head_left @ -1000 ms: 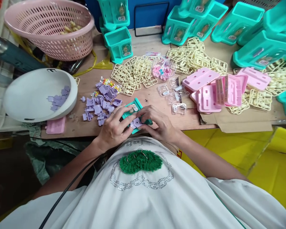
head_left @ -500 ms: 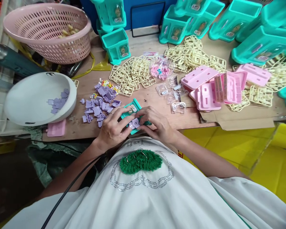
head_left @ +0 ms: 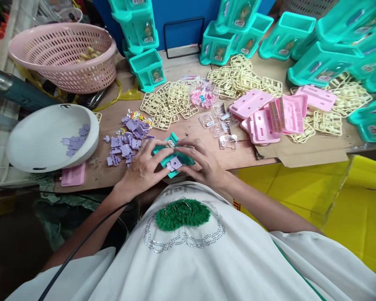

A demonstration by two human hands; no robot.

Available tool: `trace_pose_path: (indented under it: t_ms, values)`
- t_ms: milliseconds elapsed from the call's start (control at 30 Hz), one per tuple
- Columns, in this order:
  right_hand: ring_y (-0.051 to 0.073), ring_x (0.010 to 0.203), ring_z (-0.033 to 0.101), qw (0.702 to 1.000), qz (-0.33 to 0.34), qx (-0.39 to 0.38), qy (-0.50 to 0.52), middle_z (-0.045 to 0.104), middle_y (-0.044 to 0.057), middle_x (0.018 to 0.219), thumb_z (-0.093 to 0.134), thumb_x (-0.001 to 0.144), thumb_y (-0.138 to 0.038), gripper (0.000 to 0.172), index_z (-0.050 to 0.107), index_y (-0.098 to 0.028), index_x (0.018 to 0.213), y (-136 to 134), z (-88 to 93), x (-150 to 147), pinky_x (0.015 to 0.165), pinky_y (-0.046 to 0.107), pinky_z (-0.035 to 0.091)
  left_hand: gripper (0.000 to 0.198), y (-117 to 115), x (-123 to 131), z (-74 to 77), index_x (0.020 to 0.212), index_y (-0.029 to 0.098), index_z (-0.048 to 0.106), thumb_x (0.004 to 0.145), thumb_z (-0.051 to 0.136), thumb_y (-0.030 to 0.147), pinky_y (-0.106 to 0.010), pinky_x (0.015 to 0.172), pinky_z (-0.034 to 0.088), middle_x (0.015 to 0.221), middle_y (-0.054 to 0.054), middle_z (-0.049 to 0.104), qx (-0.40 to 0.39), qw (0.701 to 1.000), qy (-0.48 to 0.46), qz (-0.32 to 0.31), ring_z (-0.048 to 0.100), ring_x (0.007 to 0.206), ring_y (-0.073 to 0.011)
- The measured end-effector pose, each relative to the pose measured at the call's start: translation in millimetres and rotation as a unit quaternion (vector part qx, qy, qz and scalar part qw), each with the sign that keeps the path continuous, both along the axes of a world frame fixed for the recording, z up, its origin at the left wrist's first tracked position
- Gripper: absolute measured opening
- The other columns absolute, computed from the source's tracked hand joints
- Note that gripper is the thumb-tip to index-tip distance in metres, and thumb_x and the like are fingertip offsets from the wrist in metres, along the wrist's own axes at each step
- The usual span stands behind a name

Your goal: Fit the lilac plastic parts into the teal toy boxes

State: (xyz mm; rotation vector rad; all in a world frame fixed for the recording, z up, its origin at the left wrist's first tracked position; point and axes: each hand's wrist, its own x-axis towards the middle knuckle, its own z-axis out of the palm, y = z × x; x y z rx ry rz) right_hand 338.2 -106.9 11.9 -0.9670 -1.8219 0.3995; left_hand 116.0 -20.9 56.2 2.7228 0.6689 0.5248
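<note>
Close to my body, at the table's front edge, I hold a teal plastic box (head_left: 172, 174) between both hands. A purple plastic piece (head_left: 176, 163) lies against its near part. My left hand (head_left: 146, 165) grips the box's left side, with the thumb at the purple piece. From the right, my right hand (head_left: 203, 161) closes on the box, fingers over its top and thumb near the purple piece. Part of the box is hidden under my fingers. Left of my left hand lies a pile of purple plastic pieces (head_left: 125, 146).
A white bowl (head_left: 44, 142) with purple pieces and a pink basket (head_left: 65, 75) stand at left. Cream part frames (head_left: 167, 104), clear plastic parts (head_left: 228, 142) and pink trays (head_left: 250, 103) lie across the table. Teal boxes (head_left: 147, 69) are stacked behind; yellow sheeting (head_left: 285, 196) lies below right.
The view has shifted slightly, so the table's things sit a little differently. My right fingers have spread somewhat over the box, and more of the purple piece shows.
</note>
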Motion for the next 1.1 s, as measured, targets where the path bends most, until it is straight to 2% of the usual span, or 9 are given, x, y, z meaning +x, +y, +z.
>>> trace_pose_path:
  t_ms: [67,133,200,300,433,733,900,1000,1100]
  values:
    - [0.032,0.135,0.058,0.999,-0.001,-0.007,-0.033,0.057,0.019,0.141,0.064,0.105,-0.034,0.052,0.047,-0.022,0.154,-0.1,0.1,2.2,0.109,0.055,0.056,0.034,4.9,0.1,2.2,0.132,0.020,0.067,0.098,0.066,0.026,-0.050,0.110,0.057,0.134,-0.014,0.062,0.013,0.999,0.002,-0.030,0.063,0.130,-0.0322]
    - [0.031,0.133,0.059,0.999,-0.006,-0.007,-0.043,0.058,0.018,0.138,0.061,0.107,-0.035,0.053,0.044,-0.025,0.157,-0.4,0.7,1.7,0.108,0.056,0.056,0.033,7.2,0.1,-0.6,0.131,0.019,0.067,0.098,0.065,0.023,-0.049,0.114,0.055,0.135,-0.015,0.063,0.040,0.997,-0.024,-0.054,0.062,0.133,-0.0323]
    - [0.031,0.128,0.061,0.999,-0.019,-0.003,-0.034,0.061,0.017,0.133,0.062,0.106,-0.036,0.053,0.045,-0.022,0.154,-0.6,1.9,-1.0,0.105,0.055,0.057,0.033,7.2,-0.6,-6.0,0.130,0.019,0.068,0.097,0.066,0.019,-0.047,0.115,0.055,0.134,-0.015,0.065,0.065,0.994,-0.054,-0.065,0.063,0.134,-0.0314]
    - [0.031,0.121,0.063,1.000,-0.022,0.003,-0.011,0.065,0.017,0.124,0.064,0.105,-0.034,0.042,0.053,-0.017,0.142,-0.6,3.7,-6.0,0.101,0.052,0.057,0.037,4.3,-1.7,-12.4,0.130,0.019,0.070,0.093,0.069,0.016,-0.047,0.113,0.057,0.130,-0.015,0.068,0.081,0.993,-0.072,-0.054,0.066,0.130,-0.0316]
    - [0.029,0.114,0.064,1.000,-0.013,0.013,0.001,0.065,0.015,0.115,0.061,0.106,-0.030,0.022,0.058,-0.017,0.124,-1.0,3.5,-9.4,0.098,0.049,0.057,0.036,0.3,-0.8,-13.7,0.126,0.018,0.073,0.090,0.072,0.016,-0.049,0.105,0.060,0.125,-0.016,0.072,0.083,0.994,-0.064,-0.029,0.069,0.120,-0.0324]
    - [0.028,0.112,0.066,0.999,-0.034,0.019,0.012,0.067,0.013,0.113,0.063,0.105,-0.027,0.014,0.058,-0.020,0.116,-2.5,-1.3,-12.7,0.097,0.049,0.057,0.039,-0.5,1.5,-21.1,0.126,0.022,0.076,0.089,0.069,0.014,-0.048,0.104,0.060,0.123,-0.014,0.075,0.128,0.988,-0.080,-0.023,0.069,0.120,-0.0320]
    - [0.027,0.112,0.066,0.999,-0.040,0.034,0.008,0.068,0.013,0.113,0.065,0.104,-0.026,0.017,0.058,-0.020,0.117,-2.5,-2.7,-11.9,0.096,0.048,0.058,0.043,-3.7,-0.2,-25.9,0.130,0.025,0.075,0.089,0.069,0.013,-0.050,0.108,0.058,0.127,-0.013,0.075,0.102,0.990,-0.099,-0.013,0.068,0.126,-0.0329]
    - [0.028,0.114,0.067,0.998,-0.056,0.041,-0.002,0.069,0.014,0.115,0.065,0.104,-0.027,0.021,0.058,-0.019,0.122,-2.5,-3.9,-15.7,0.096,0.049,0.057,0.043,-4.8,-1.1,-24.3,0.131,0.026,0.074,0.091,0.065,0.012,-0.051,0.115,0.054,0.135,-0.012,0.073,0.052,0.994,-0.095,0.012,0.065,0.133,-0.0314]
    - [0.029,0.112,0.068,0.992,-0.106,0.057,-0.028,0.070,0.014,0.114,0.066,0.104,-0.027,0.025,0.058,-0.019,0.127,-1.2,-5.2,-25.0,0.092,0.048,0.057,0.035,-3.2,-1.4,-20.3,0.125,0.026,0.075,0.096,0.061,0.013,-0.053,0.120,0.050,0.138,-0.009,0.072,-0.016,0.995,-0.097,0.028,0.064,0.136,-0.0281]
